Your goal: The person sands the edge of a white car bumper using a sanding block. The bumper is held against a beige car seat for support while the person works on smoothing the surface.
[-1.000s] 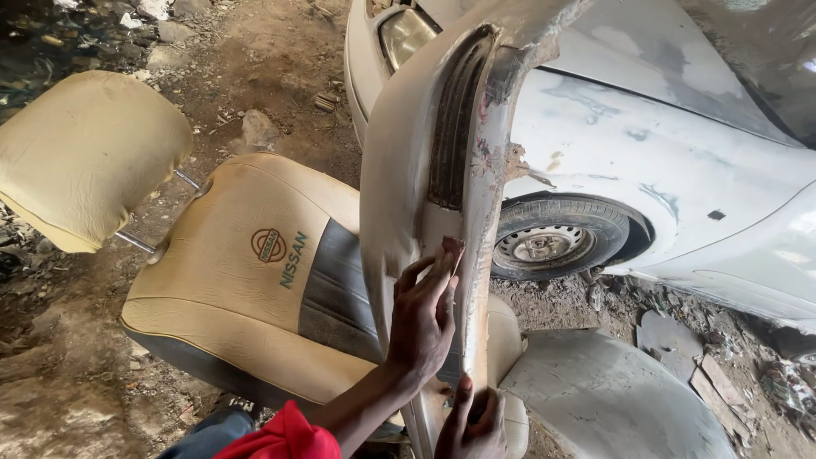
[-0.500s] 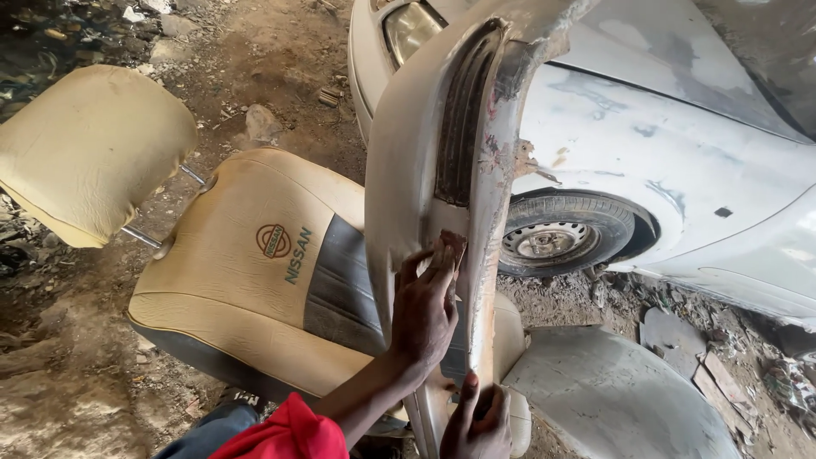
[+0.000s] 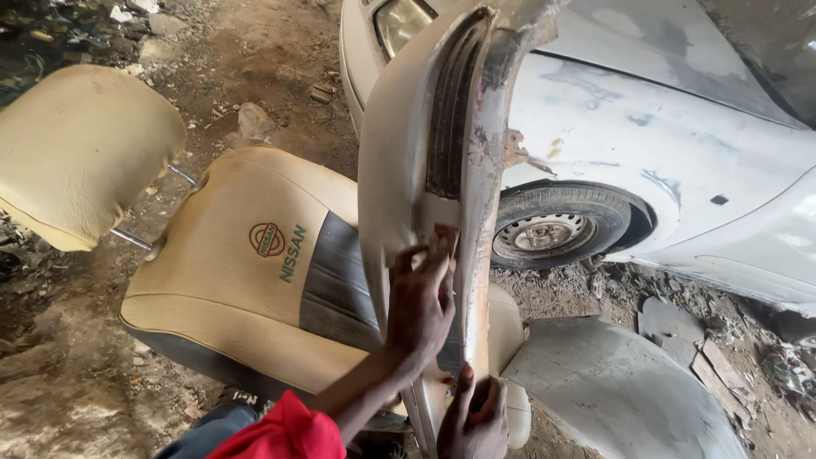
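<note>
A worn, cream-coloured car bumper panel [image 3: 399, 161] stands upright in front of me, with a dark groove and a rusty, chipped edge. My left hand [image 3: 421, 306] lies flat against its face and presses a small brown sheet [image 3: 444, 235] under the fingertips. Lower down, my right hand [image 3: 473, 421] grips the panel's bottom edge, thumb on the front. A red sleeve shows at my left forearm.
A tan car seat [image 3: 238, 272] with a grey stripe lies on the dirt behind the panel, its headrest [image 3: 81, 153] at the left. A primed grey car [image 3: 680, 144] with a wheel [image 3: 557, 229] stands at the right. A loose grey fender [image 3: 620, 391] and rubble lie at the lower right.
My left hand has slid slightly up the panel with the brown sheet. My right hand keeps its hold on the bottom edge.
</note>
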